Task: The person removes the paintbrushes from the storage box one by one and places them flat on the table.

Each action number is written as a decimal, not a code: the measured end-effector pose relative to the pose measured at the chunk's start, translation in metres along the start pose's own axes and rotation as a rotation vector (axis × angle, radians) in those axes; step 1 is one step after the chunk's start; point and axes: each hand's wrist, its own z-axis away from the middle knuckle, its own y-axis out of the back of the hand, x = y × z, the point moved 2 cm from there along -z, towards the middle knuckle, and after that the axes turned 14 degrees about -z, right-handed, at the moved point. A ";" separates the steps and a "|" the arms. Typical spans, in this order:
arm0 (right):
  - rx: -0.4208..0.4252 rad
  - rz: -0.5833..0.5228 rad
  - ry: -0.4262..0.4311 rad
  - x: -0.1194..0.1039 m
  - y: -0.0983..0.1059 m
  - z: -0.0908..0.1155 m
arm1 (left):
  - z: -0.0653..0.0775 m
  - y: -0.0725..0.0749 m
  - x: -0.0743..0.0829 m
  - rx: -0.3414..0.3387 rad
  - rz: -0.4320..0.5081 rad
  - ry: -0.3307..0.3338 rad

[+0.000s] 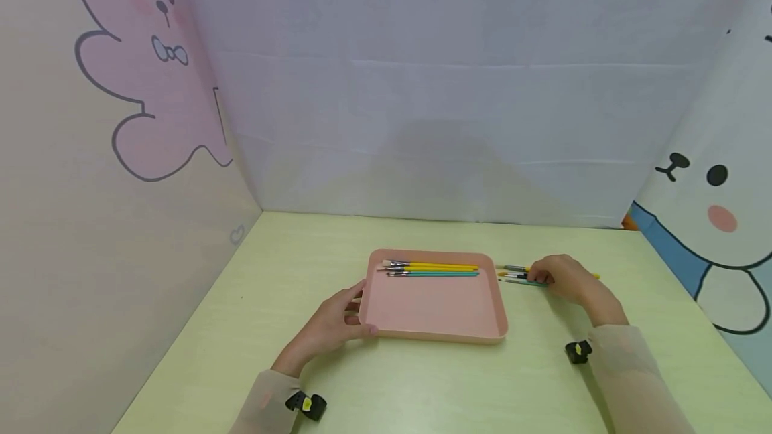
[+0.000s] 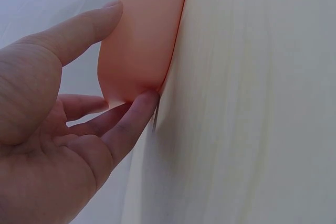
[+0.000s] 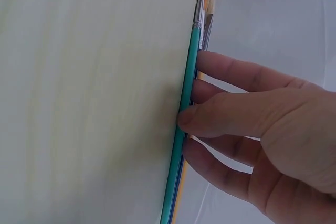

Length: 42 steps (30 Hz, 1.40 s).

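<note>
A shallow pink tray (image 1: 434, 313) lies on the table, with several yellow and turquoise paintbrushes (image 1: 440, 268) side by side along its far part. My left hand (image 1: 328, 320) holds the tray's near left corner: the thumb rests on the front wall, the fingers on the left side and low edge, as the left wrist view shows (image 2: 79, 124). To the right of the tray, my right hand (image 1: 563, 278) grips a small row of paintbrushes. Its thumb presses a turquoise paintbrush (image 3: 188, 82), with dark blue and yellow handles behind it. Their bristles point toward the tray.
The pale yellow table (image 1: 422, 387) meets a white sheet (image 1: 434, 139) at the back. Printed cartoon panels stand at the left (image 1: 151, 86) and right (image 1: 712, 240). Each sleeve cuff has a small black device (image 1: 310, 406) on it.
</note>
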 end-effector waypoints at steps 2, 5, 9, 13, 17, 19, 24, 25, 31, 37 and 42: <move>0.007 0.006 -0.005 0.000 0.000 0.001 | 0.000 0.000 0.000 0.002 0.001 -0.006; 0.020 0.018 -0.012 0.000 0.000 0.002 | 0.000 0.000 0.000 0.002 0.002 -0.004; 0.031 0.025 -0.019 -0.002 0.002 0.003 | 0.000 0.000 0.001 0.004 0.004 -0.006; 0.040 0.035 -0.007 -0.008 0.004 0.003 | 0.000 0.000 0.001 0.004 0.000 -0.006; 0.039 0.037 -0.015 -0.014 0.007 0.004 | 0.000 0.000 0.000 -0.003 -0.003 -0.002; 0.035 0.033 -0.030 -0.015 0.009 0.003 | 0.000 0.000 0.000 -0.005 0.000 0.004; 0.026 0.013 -0.050 -0.019 0.011 0.000 | 0.001 0.000 0.001 -0.002 -0.001 0.008; 0.026 0.006 -0.059 -0.021 0.012 -0.001 | 0.001 0.000 0.001 -0.002 -0.002 0.009; 0.026 -0.010 -0.074 -0.032 0.015 -0.003 | 0.001 0.000 0.001 0.003 -0.006 0.010; 0.049 -0.007 -0.066 -0.045 0.017 -0.005 | 0.001 0.000 0.001 0.002 0.000 0.007; 0.066 -0.034 -0.068 -0.058 0.017 -0.006 | 0.000 0.000 0.001 -0.001 0.003 0.004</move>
